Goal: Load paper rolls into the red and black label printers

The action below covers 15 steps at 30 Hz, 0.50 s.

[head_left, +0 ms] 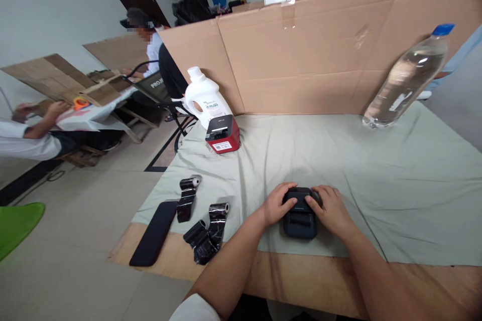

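Note:
A small dark label printer (300,226) rests on the pale green cloth near the table's front edge. My left hand (276,205) grips its left side, with the thumb on the top face. On the opposite side, my right hand (330,207) holds it the same way, fingers curled round the far edge and thumb on top. To the left lie a short black ribbon (187,199) partly unwound from its roll, and a second black ribbon (211,235) stretched between two rolls. A flat dark slab (154,233), perhaps a phone, lies beside them at the table corner.
A red and black box (228,140) stands before a white jug (209,98) at the back left. A large water bottle (410,80) leans at the back right. Cardboard (297,65) walls off the far edge. Other people sit at tables on the left.

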### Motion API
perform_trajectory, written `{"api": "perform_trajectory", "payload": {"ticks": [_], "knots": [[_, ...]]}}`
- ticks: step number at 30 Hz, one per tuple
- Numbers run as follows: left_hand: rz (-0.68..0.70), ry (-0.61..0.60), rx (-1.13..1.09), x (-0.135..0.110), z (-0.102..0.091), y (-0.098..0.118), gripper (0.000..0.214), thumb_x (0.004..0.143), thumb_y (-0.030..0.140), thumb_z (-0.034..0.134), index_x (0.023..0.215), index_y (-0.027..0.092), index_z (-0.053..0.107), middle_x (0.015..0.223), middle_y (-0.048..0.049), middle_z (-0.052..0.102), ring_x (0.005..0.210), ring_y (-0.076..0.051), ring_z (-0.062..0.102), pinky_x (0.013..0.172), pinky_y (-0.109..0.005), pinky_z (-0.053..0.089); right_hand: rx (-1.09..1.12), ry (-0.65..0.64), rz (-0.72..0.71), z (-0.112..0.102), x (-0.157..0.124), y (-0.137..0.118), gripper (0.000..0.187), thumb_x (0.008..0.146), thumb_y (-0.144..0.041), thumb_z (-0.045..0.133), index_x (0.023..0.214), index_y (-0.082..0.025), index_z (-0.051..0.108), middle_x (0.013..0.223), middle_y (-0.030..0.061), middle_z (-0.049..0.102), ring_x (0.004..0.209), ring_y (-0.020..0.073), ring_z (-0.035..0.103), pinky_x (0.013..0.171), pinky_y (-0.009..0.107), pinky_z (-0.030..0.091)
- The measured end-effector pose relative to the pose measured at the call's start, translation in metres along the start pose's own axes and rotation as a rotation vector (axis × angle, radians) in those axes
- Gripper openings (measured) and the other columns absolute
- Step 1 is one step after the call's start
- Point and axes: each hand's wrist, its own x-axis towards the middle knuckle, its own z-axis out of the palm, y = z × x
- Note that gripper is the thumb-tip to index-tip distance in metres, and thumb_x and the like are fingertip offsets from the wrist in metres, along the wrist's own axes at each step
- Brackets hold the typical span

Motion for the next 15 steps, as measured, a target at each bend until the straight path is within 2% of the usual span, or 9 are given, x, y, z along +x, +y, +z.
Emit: {"api": "perform_trajectory", "payload": {"ticks": [3,7,12,15], "knots": [[0.027,-0.008,-0.014,0.000,-0.002,0.002,0.045,0.088,0.036,0.053,0.129,0.019,0.050,0.125,-0.0126,0.054,0.118,-0.025,0.050,0.104,-0.041,0.038,0.049,-0.134,-0.009,0.000,0.000,0.001,0.050,0.078,-0.057,0.059,0.110,-0.019,0.063,0.114,0.0136,0.062,0.111,0.0315,0.051,0.096,0.048,0.041],[0.046,-0.011,-0.092,0.000,-0.003,0.004,0.045,0.087,0.038,0.056,0.127,0.019,0.051,0.123,-0.0121,0.053,0.117,-0.024,0.050,0.103,-0.039,0.038,0.249,-0.279,0.113,-0.008,0.002,-0.001,0.058,0.073,-0.056,0.065,0.118,-0.020,0.056,0.111,0.0106,0.063,0.103,0.0276,0.059,0.088,0.044,0.047],[-0.081,-0.053,-0.303,-0.001,-0.003,0.003,0.061,0.076,0.044,0.068,0.128,0.019,0.048,0.127,-0.0119,0.049,0.119,-0.026,0.048,0.102,-0.040,0.038,0.512,-0.347,0.210,-0.006,0.001,-0.003,0.066,0.066,-0.052,0.074,0.118,-0.021,0.048,0.106,0.0091,0.063,0.096,0.0247,0.062,0.083,0.041,0.051],[-0.164,-0.107,-0.415,-0.001,-0.005,0.001,0.075,0.070,0.046,0.074,0.132,0.018,0.042,0.127,-0.0120,0.050,0.117,-0.027,0.050,0.100,-0.041,0.039,0.663,-0.376,0.236,-0.002,-0.001,-0.003,0.079,0.062,-0.051,0.077,0.126,-0.022,0.042,0.116,0.0108,0.058,0.099,0.0239,0.062,0.085,0.041,0.052]]}}
